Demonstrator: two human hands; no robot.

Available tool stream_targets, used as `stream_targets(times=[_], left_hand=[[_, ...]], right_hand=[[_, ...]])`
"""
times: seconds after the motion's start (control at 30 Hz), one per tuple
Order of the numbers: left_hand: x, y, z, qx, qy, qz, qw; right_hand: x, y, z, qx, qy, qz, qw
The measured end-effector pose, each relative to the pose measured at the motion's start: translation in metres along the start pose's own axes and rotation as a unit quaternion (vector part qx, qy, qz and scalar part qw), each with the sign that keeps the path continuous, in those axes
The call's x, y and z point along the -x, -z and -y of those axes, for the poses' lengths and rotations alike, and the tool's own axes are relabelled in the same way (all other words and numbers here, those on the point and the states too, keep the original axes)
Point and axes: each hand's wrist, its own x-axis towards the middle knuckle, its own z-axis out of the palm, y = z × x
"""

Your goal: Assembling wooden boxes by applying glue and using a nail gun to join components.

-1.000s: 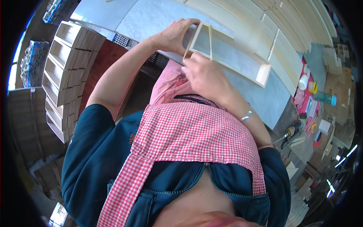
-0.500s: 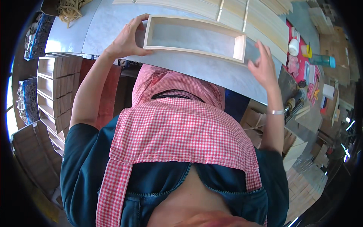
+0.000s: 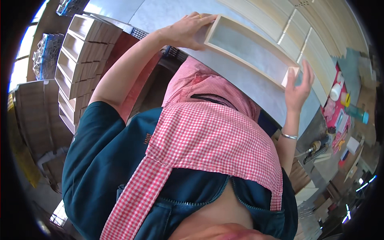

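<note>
A long, shallow rectangular wooden frame of pale wood lies at a slant over the grey-blue table. The tabletop's colour seems to show through its middle. My left hand curves around the frame's left end, fingers at the far corner and thumb side by the near one. At the right end, my right hand grips the short side, its thumb over the inner face and the other fingers outside.
Pale wooden strips cover the table's far side. Similar wooden boxes stand stacked at left, near blue crates. To the right are a white bottle, a teal bottle and tools on a pink cloth.
My right hand has gone from beside the frame to gripping its right end. My left hand has stayed at the left end. The whole view has swung, shifting the frame rightward in the picture.
</note>
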Motion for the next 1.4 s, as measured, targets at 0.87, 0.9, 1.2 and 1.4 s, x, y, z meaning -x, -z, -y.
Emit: stream_targets(times=[0.87,0.9,1.2,1.4], left_hand=[[0.006,0.025,-0.049,0.461,0.288,0.02,0.839],[0.003,0.028,-0.049,0.454,0.287,0.031,0.843],[0.003,0.032,-0.047,0.49,0.325,0.073,0.806],[0.013,0.03,-0.071,0.457,0.364,0.01,0.812]], right_hand=[[0.021,0.005,-0.025,-0.167,-0.143,-0.125,0.967],[0.021,0.018,-0.042,-0.146,-0.149,-0.145,0.967],[0.005,0.116,-0.272,0.27,-0.293,-0.241,0.885],[-0.056,0.117,-0.269,0.233,-0.515,-0.045,0.824]])
